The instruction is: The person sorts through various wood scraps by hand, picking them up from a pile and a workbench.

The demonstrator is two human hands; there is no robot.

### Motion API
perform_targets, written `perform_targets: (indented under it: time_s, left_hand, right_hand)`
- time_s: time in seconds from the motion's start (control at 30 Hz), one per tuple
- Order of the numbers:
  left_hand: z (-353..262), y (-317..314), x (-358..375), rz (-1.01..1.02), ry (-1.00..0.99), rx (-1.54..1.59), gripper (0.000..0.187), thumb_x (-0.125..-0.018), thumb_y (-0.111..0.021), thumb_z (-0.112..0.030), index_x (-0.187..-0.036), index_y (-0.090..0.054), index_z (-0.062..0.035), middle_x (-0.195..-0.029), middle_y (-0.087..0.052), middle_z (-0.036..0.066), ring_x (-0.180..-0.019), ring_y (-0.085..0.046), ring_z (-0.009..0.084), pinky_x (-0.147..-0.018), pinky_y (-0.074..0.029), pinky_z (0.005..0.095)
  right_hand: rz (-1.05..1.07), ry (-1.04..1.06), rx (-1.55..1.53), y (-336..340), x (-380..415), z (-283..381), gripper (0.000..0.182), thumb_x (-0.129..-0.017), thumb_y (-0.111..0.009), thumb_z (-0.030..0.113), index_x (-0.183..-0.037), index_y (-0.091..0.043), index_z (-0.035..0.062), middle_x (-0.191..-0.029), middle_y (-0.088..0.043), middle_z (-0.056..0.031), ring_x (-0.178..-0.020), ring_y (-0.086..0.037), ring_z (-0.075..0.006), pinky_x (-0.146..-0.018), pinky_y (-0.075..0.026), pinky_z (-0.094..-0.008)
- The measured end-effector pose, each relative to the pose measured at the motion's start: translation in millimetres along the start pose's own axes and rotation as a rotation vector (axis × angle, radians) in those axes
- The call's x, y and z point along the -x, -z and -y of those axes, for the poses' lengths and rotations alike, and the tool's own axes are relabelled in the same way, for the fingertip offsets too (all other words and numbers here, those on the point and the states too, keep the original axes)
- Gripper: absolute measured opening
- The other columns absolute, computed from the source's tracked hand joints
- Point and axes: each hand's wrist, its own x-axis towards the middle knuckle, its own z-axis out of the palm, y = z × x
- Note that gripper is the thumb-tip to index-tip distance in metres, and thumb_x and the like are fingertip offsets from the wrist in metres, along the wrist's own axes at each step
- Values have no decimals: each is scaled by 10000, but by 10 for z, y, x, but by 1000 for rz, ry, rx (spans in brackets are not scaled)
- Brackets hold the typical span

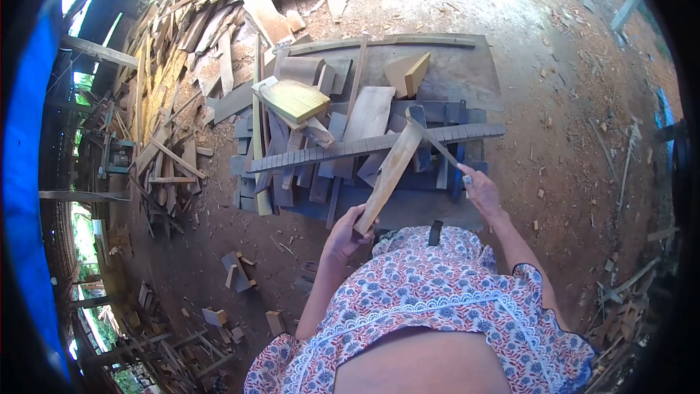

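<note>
My left hand (345, 236) is closed round the lower end of a light wooden piece (390, 177), which slants up and away to the right. My right hand (481, 190) grips the near end of a thin grey tool (440, 148); the tool's far end meets the top of the wooden piece. Beneath both lies a long dark notched strip (321, 154), across a heap of boards on a low work surface. A yellowish block (294, 100) rests on the heap at the left, and another yellow-edged block (415, 74) stands farther back.
A large pile of scrap wood (211, 29) lies at the back left. Loose offcuts (237, 271) are on the dirt floor at the lower left. A blue sheet (29, 197) hangs at the far left. More scraps (627, 321) lie at the lower right.
</note>
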Motion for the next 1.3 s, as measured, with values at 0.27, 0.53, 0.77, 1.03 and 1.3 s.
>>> perform_targets:
  time_s: [0.27, 0.53, 0.77, 1.03, 1.3]
  left_hand:
    - [27, 73, 117, 16, -5, 7, 341, -973, -421, -293, -1182, -500, -35, -815, -554, 78, -523, -492, 114, -432, -374, 222]
    - [-94, -15, 228, -254, -435, -627, 341, -956, -497, -230, -1222, -579, -34, -670, -479, -52, -487, -409, 23, -430, -339, 203]
    - [-108, 15, 303, -286, -444, -750, 356, -953, -490, -235, -1229, -576, -28, -646, -484, -55, -507, -428, 26, -465, -379, 206]
    - [-55, 56, 269, -273, -493, -867, 368, -945, -506, -241, -1247, -562, -40, -738, -511, -29, -573, -442, 29, -506, -393, 199]
    - [-21, 168, 247, -503, -682, -1116, 404, -860, -618, -258, -1168, -583, 1, -834, -642, 136, -858, -626, 237, -821, -474, 333]
  right_hand:
    - [57, -57, -99, -25, 200, 52, 342, -934, -505, 217, -1274, -516, 249, -783, -544, -112, -683, -594, -294, -630, -492, -407]
    - [157, 237, -119, 386, 320, 390, 293, -953, -480, 267, -1235, -550, 236, -753, -528, -109, -633, -569, -299, -581, -473, -408]
    - [30, 146, -165, 367, 217, 284, 412, -856, -591, 100, -1241, -536, 236, -782, -550, -105, -658, -592, -285, -614, -499, -409]
    - [-23, 52, -110, 104, 5, 114, 377, -882, -582, 163, -1246, -532, 247, -761, -556, -106, -681, -611, -284, -617, -502, -390]
    - [114, 143, -66, 258, 137, 219, 341, -892, -559, 162, -1227, -546, 224, -774, -558, -113, -703, -611, -295, -640, -505, -403]
